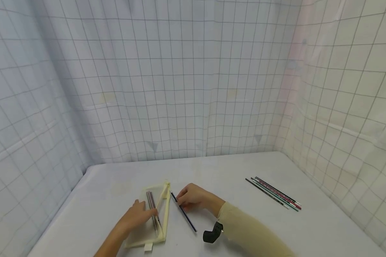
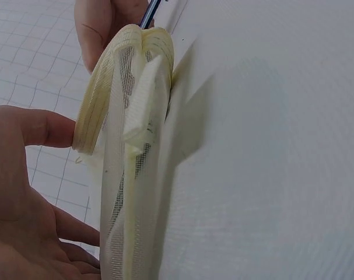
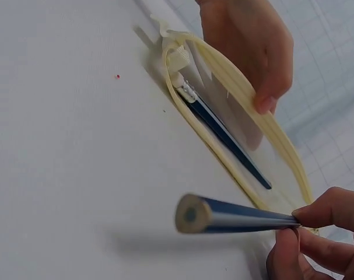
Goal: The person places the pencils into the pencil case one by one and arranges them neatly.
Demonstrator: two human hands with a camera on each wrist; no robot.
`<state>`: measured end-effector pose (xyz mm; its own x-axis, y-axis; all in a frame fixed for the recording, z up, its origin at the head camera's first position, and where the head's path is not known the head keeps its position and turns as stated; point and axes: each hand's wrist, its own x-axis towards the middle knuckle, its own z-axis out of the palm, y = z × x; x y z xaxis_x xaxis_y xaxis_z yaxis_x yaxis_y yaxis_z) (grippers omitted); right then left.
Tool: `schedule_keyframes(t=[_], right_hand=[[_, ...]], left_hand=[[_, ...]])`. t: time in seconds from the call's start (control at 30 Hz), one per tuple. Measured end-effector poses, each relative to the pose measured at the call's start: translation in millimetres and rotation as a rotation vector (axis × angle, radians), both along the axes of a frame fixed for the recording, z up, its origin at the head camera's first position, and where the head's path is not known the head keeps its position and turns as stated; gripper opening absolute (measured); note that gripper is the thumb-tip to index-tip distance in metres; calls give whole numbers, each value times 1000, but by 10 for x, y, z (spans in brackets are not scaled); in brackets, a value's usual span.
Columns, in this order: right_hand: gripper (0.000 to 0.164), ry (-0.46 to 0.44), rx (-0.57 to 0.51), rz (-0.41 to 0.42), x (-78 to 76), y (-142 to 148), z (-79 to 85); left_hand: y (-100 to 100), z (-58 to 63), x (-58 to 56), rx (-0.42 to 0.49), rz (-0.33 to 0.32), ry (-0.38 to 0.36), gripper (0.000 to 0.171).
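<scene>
Grid-lined curtain [image 1: 186, 82] at back, white table [image 1: 222, 175] below. Spreads left hand [image 1: 138, 216] wide over zippered mesh pouch [image 1: 166, 210], thumb against its edge. Pinches unsharpened blue pencil [image 3: 241, 218] in right hand [image 1: 194, 197], just right of left hand; loose pencils [image 1: 274, 194] well right of both.

Gridded curtains [image 1: 180, 78] hang behind a white table [image 1: 218, 171].

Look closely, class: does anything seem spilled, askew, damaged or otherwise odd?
Just a tiny red speck on the white tabletop, in the right wrist view; it stands out against the pale surface, though what it is cannot be told. The held blue pencil and zippered mesh pouch show no obvious damage.
</scene>
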<state>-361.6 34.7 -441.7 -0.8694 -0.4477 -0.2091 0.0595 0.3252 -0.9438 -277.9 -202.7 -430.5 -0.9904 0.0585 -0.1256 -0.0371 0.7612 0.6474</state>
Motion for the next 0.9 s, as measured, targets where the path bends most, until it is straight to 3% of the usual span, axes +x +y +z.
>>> schedule_keyframes(t=[0.33,0.7,0.9], right_hand=[[8,-8,-44,5,49,-371,53],[7,97,18,-149,88,-712,38],[9,160,32,-171,143,-786,30]], left_hand=[[-6,8,19,14,3,1,96],[0,-16,32,37,14,-11,98],[4,-7,23,36,15,-5,97]])
